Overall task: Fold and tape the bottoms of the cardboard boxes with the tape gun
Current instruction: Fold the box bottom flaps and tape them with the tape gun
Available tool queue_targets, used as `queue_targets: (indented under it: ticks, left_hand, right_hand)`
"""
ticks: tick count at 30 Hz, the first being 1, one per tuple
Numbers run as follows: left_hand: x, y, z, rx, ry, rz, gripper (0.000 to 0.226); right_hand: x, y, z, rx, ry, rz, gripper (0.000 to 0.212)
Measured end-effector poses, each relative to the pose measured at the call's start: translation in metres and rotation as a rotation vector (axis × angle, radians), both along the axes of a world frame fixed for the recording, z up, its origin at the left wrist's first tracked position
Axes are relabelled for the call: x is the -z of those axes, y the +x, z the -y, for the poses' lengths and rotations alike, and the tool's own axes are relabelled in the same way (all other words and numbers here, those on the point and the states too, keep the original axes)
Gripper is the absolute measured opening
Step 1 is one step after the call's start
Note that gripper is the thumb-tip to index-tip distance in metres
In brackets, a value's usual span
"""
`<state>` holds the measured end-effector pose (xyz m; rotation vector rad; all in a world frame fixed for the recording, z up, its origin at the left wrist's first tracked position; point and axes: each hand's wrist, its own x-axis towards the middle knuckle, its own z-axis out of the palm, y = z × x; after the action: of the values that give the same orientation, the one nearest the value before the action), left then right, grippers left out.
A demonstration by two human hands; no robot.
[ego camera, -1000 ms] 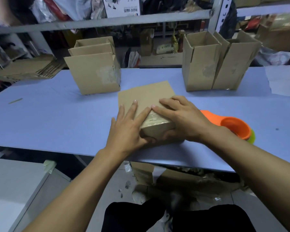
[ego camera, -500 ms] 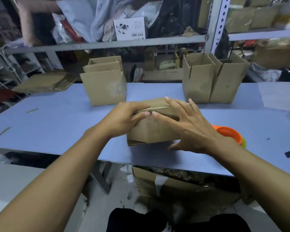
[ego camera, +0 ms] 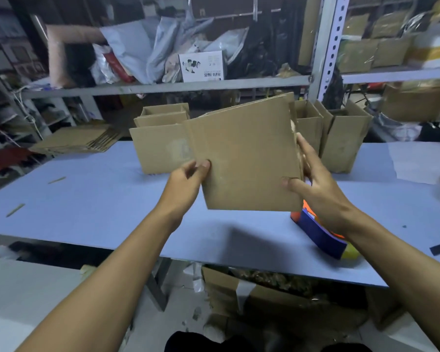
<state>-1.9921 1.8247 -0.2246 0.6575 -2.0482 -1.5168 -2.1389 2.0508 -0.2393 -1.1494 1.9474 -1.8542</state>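
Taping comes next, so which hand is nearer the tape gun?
Right. The right hand grips the held box just above the tape gun; the left hand holds the box's far side.

We see our two forearms bare from elbow to wrist, with no sleeve over either. Our left hand point(ego camera: 188, 177) and right hand point(ego camera: 313, 186) are ungloved, the fingernails short. Below, our lap shows dark clothing point(ego camera: 196, 342) (black, as far as the dim light lets us tell).
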Motion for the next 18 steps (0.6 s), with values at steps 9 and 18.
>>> queue_targets:
  ticks: [9,18]
  left_hand:
    - [-0.003,0.017,-0.002,-0.026,-0.131,-0.263,0.018]
    - [0.106,0.049,0.022,-0.179,-0.205,0.041,0.02]
  right_hand:
    - [0.0,0.004,0.024,0.045,0.087,-0.073,0.065]
    - [0.099,0.04,0.075,0.163,0.225,0.011,0.04]
